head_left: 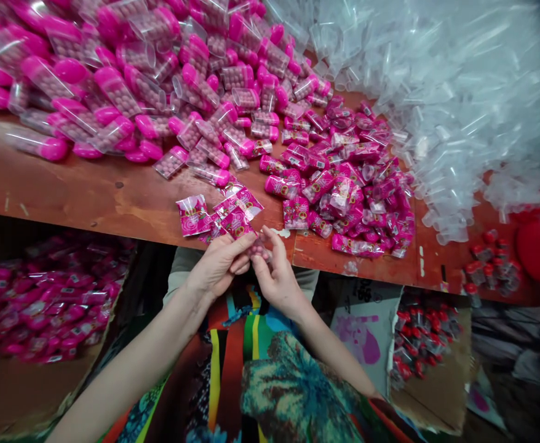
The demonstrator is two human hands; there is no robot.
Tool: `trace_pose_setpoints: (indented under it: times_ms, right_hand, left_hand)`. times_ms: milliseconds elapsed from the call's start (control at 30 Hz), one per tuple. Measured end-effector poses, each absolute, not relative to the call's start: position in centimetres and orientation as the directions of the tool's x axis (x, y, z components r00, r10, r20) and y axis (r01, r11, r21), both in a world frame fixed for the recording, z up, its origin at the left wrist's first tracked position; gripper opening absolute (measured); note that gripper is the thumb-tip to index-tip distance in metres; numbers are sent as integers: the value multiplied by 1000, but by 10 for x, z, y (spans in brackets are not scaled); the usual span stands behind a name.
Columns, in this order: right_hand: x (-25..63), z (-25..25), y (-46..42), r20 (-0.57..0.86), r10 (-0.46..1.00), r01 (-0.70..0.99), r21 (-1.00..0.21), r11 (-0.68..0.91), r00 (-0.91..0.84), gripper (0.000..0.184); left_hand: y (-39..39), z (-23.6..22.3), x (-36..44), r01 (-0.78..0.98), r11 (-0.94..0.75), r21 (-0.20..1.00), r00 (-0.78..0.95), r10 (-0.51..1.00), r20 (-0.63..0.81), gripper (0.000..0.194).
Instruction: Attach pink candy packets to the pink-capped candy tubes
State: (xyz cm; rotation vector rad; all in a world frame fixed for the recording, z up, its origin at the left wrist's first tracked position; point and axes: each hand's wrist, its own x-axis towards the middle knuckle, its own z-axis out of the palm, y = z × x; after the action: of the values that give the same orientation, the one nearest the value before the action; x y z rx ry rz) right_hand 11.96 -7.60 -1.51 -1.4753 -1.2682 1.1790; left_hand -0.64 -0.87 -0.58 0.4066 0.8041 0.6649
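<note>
Small pink-capped candy tube [257,248], half-sleeved in pink label, at table edge

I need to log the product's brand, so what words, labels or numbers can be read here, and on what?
None can be read.
Pink sleeve labels by the hands: round logo and print, blurred.
Labelled tubes pile on the table: print too small.
Tubes in the left box: white barcode-like patches, unreadable.
Printed sheet below the table: dark marks, illegible.

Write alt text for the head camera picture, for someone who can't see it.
Two bare hands, left hand and right hand, together pinch a small pink-capped candy tube at the edge of a worn wooden table. Pink sleeve labels lie just beyond, with heaps of filled tubes and clear empty tubes behind.
</note>
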Motion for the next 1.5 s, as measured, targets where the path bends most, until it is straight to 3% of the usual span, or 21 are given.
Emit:
trace_pose_setpoints:
  times_ms: [133, 267, 533, 667, 867, 967, 1067, 1167, 1233, 1300, 1333, 1433, 1500]
  right_hand:
    - [118, -11, -76, -313, 949, -204, -928, -313, -37, 55]
    - [122, -14, -73, -373, 920, -394, -833, -389, -120, 59]
    - [129, -24, -69, -347, 922, -430, -816, -386, -170, 65]
    - [131, -26, -66, -341, 928, -390, -842, -373, -152, 78]
    - [127, -33, -62, -352, 928, -419, -829, -370, -123, 73]
    - [142, -16, -57, -324, 946, -244, -915, -322, -32, 59]
    - [175, 13, -47, -132, 959, 161, -971, -175, 250, 61]
    - [194, 29, -32, 203, 862, 638, -752, -166, 464, 80]
    - [185, 26, -20, 304, 867, 775, -617, -135, 394, 61]
    - [160, 14, -4, 234, 948, 810, -585, -40, 216, 37]
    - [145, 7, 4, 139, 978, 827, -560, -51, 154, 33]
    - [115, -10, 26, -76, 980, 871, -449, -198, 184, 28]
    - [113, -16, 35, -86, 974, 865, -449, -224, 208, 22]
  left_hand:
    - [-14, -8, -10, -364, 741, 565, 578, 655, -487, 24]
    - [-19, -12, -6, -267, 742, 615, 584, 632, -509, 29]
    - [-15, 0, -2, -284, 700, 655, 470, 697, -542, 32]
    - [-20, -3, -2, -238, 724, 648, 513, 660, -549, 33]
    - [-24, -9, 3, -253, 730, 635, 525, 655, -544, 31]
    - [-28, -4, 4, -260, 728, 635, 573, 645, -506, 29]
    - [-31, 2, -4, -202, 670, 714, 509, 695, -508, 33]
    - [-27, 4, -17, -126, 569, 813, 311, 801, -512, 30]
    - [-19, 2, -21, -143, 527, 838, 214, 843, -494, 30]
    - [-9, -2, -21, -207, 507, 837, 172, 861, -479, 32]
    - [-5, -4, -19, -234, 503, 832, 159, 864, -477, 36]
    - [2, -9, -14, -244, 513, 823, 143, 859, -492, 48]
    - [3, -10, -12, -240, 525, 817, 144, 851, -504, 49]
